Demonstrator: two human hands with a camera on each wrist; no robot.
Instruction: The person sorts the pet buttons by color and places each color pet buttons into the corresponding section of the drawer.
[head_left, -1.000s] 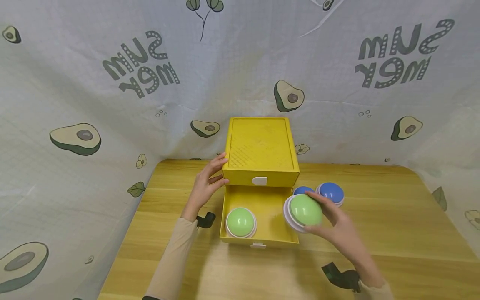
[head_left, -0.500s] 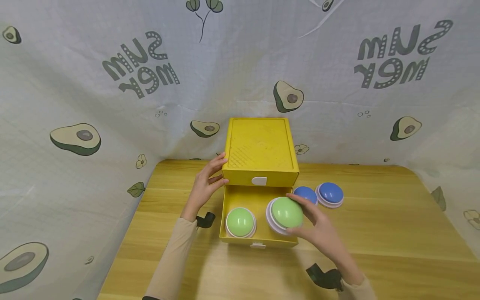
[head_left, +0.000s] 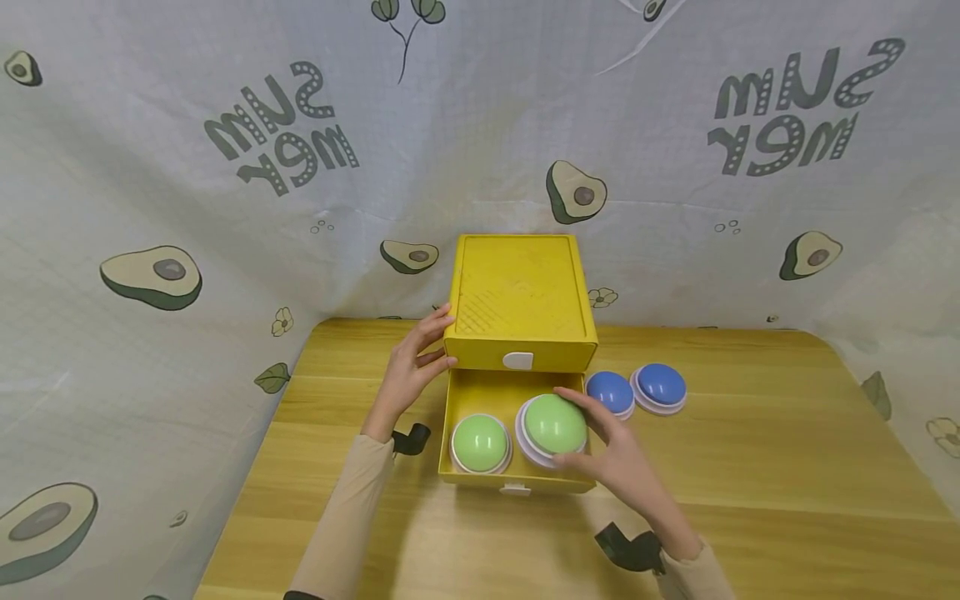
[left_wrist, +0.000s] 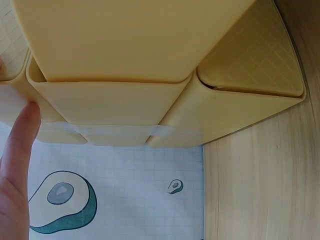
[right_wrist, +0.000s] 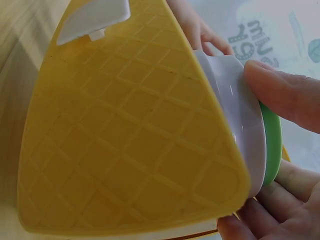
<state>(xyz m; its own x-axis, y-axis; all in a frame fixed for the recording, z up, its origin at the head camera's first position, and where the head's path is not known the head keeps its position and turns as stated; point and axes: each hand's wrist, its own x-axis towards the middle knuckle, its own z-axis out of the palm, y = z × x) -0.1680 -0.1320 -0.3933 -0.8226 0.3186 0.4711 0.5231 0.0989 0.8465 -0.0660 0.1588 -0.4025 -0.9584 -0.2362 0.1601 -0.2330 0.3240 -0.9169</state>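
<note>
Tabletop (head_left: 780, 450) — green button (head_left: 554, 424) in right hand (head_left: 618, 457)

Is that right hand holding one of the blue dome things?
No, the right hand holds a green dome on a pale base, while both blue domes sit on the table.

The right hand (head_left: 621, 457) and drawer front (right_wrist: 135, 125) hide parts of one green-topped button (head_left: 555, 425); the left wrist view's edge crops the left hand (left_wrist: 16, 172)
</note>
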